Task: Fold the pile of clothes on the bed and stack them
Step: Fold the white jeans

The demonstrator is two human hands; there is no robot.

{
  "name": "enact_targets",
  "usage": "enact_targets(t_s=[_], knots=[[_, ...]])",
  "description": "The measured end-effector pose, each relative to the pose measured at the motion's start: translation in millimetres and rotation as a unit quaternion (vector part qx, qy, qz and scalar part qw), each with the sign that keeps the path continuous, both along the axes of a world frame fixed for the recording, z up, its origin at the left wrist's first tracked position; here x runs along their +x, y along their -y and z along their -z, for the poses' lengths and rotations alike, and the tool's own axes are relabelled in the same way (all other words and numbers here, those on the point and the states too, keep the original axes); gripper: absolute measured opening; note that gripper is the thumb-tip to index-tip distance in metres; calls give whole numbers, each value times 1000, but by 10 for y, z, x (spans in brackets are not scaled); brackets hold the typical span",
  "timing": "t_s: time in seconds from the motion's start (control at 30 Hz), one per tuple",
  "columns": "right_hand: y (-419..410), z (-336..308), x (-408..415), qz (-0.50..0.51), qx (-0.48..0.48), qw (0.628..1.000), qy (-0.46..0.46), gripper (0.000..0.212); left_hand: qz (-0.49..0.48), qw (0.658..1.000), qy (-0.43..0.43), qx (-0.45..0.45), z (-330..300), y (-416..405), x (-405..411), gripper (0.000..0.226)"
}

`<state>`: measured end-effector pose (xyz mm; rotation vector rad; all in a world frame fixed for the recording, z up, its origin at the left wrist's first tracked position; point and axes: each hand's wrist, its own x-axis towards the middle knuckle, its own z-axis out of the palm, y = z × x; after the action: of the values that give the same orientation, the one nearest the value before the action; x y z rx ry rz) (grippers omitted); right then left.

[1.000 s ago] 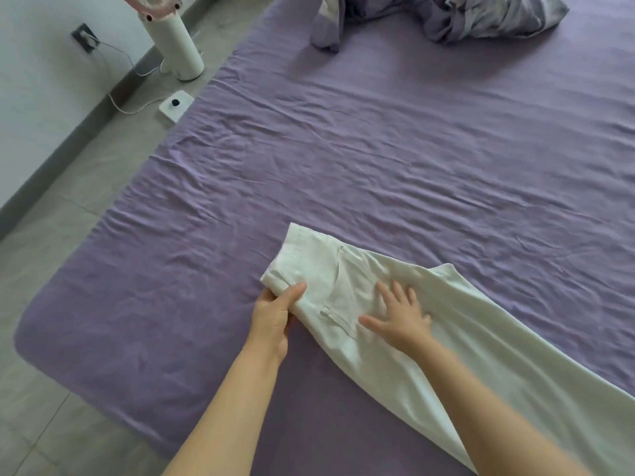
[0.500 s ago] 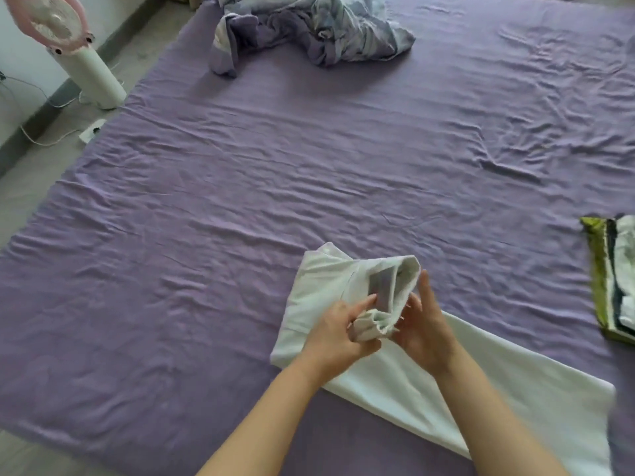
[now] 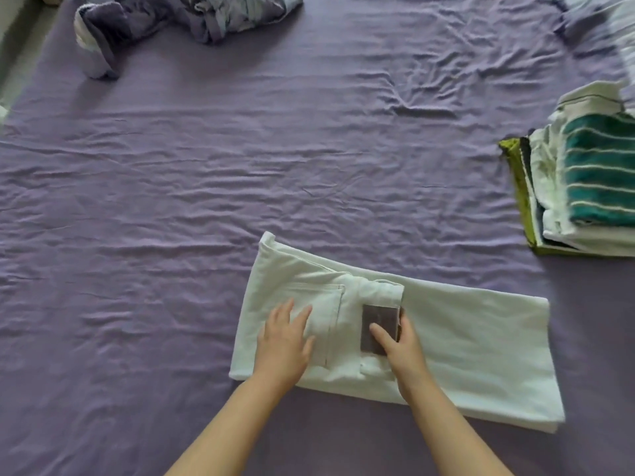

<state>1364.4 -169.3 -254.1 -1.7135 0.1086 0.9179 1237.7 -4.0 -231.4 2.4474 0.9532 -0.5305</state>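
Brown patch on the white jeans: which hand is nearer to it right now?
Right. The right hand rests on the patch itself, at the folded waistband edge. The left hand lies flat on the back pocket, apart from it.

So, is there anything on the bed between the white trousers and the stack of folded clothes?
Nothing visible: only bare purple sheet lies between the trousers and the stack at far right. Both hands rest on the trousers.
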Motion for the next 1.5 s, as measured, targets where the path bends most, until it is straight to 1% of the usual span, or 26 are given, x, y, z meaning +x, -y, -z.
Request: enact_targets(t_s=[0.07, 0.13, 0.27, 0.4, 0.47, 0.53, 0.57, 0.63, 0.67, 0.7, 0.73, 0.77, 0.83, 0.87, 0.93, 0.97, 1.03, 1.07, 1.1, 1.13, 1.17, 1.23, 1.33, 1.4, 1.5], knots=[[-7, 74, 6, -8, -1, 1000, -5, 54, 12, 999, -43, 10, 75, -33, 33, 59], [0, 151, 25, -20, -14, 1000, -12, 59, 11, 997, -66, 25, 143, -69, 34, 63], [-82, 249, -13, -47, -14, 998, -28, 62, -43, 997, -44, 45, 199, -221, -31, 70], [-241, 248, -90, -49, -6, 998, -27, 60, -60, 997, -33, 42, 210, -458, -120, 74], [-251, 211, -97, -42, -30, 999, -8, 70, -65, 997, -30, 28, 219, -546, -147, 78], [-228, 159, -131, -65, -98, 992, 38, 83, -87, 996, -18, 6, 244, -609, -161, 82], [-224, 134, -165, -77, -139, 984, 82, 86, -102, 995, -13, -9, 264, -639, -165, 84], [-246, 85, -244, -90, -196, 956, 199, 83, -122, 992, -9, -36, 299, -691, -168, 88], [-274, 74, -275, -101, -210, 938, 257, 80, -129, 991, -10, -45, 319, -712, -165, 90], [-309, 83, -305, -117, -212, 922, 302, 76, -135, 989, -9, -52, 335, -731, -162, 91], [-355, 112, -339, -135, -203, 914, 323, 73, -142, 988, -5, -60, 348, -752, -158, 92], [-412, 143, -378, -147, -190, 918, 316, 72, -151, 986, 1, -69, 364, -779, -156, 92], [-533, 192, -440, -153, -182, 937, 256, 72, -166, 982, 7, -86, 386, -856, -162, 93], [-569, 222, -456, -157, -185, 940, 240, 73, -168, 982, 4, -89, 393, -897, -174, 93], [-573, 256, -462, -179, -197, 934, 237, 75, -163, 982, 5, -91, 396, -984, -212, 93], [-554, 248, -454, -196, -221, 924, 244, 75, -160, 982, 13, -96, 396, -1025, -236, 92], [-518, 219, -461, -217, -304, 876, 304, 72, -163, 979, 37, -116, 396, -1089, -283, 92], [-517, 208, -474, -218, -327, 854, 341, 70, -168, 976, 49, -128, 396, -1108, -303, 93], [-532, 209, -484, -225, -330, 839, 368, 72, -176, 973, 60, -139, 395, -1122, -315, 95], [-548, 233, -495, -255, -327, 830, 373, 75, -186, 968, 67, -152, 388, -1126, -319, 97], [-554, 285, -506, -296, -327, 823, 357, 78, -194, 964, 70, -165, 382, -1124, -313, 98], [-546, 422, -498, -353, -348, 814, 302, 74, -208, 958, 76, -184, 359, -1099, -292, 100], [-566, 492, -420, -381, -362, 810, 261, 70, -237, 939, 109, -225, 220, -1072, -242, 97], [-559, 413, -339, -400, -334, 821, 232, 69, -258, 918, 141, -267, 58, -1051, -204, 94], [-427, 142, -112, -407, -268, 855, 179, 67, -265, 897, 177, -307, -279, -938, -109, 92]])
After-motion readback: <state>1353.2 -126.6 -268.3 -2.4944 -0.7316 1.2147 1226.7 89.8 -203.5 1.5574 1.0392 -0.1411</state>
